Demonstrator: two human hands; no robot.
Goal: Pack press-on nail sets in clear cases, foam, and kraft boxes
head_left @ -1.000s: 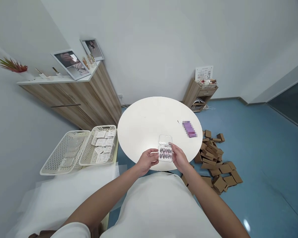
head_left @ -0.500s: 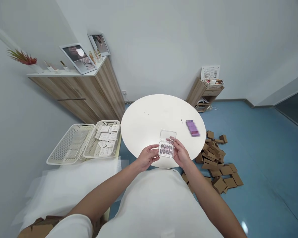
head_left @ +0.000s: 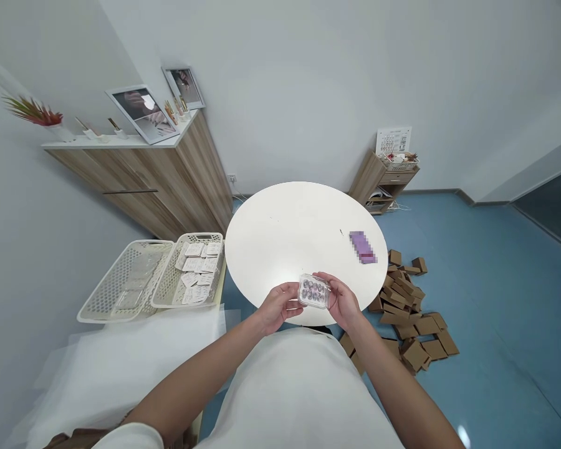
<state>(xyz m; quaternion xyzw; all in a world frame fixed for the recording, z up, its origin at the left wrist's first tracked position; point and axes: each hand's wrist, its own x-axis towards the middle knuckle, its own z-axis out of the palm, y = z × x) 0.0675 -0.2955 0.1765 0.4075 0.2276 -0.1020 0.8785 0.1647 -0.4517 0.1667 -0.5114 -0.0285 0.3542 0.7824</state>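
Observation:
Over the near edge of the white round table, a small clear plastic case (head_left: 313,291) is held up between my hands. Two rows of dark, shiny oval pieces that look like press-on nails show through it. Its lid lies down over the pieces; whether it is latched I cannot tell. My left hand (head_left: 278,306) pinches the left edge of the case, with fingers behind and below it. Around the right edge, my right hand (head_left: 343,303) is closed, its fingers at the upper corner.
A pixelated purple item (head_left: 363,247) lies on the right of the table (head_left: 280,224). At left stand two white baskets, one of them (head_left: 161,299) with printed cards. Brown cardboard boxes (head_left: 404,299) are heaped on the floor at right. A wooden cabinet (head_left: 168,181) stands at back left.
The case's clear lid, raised half a second ago, is now folded down over the pieces. Both hands still hold the case, and the view has tilted slightly upward.

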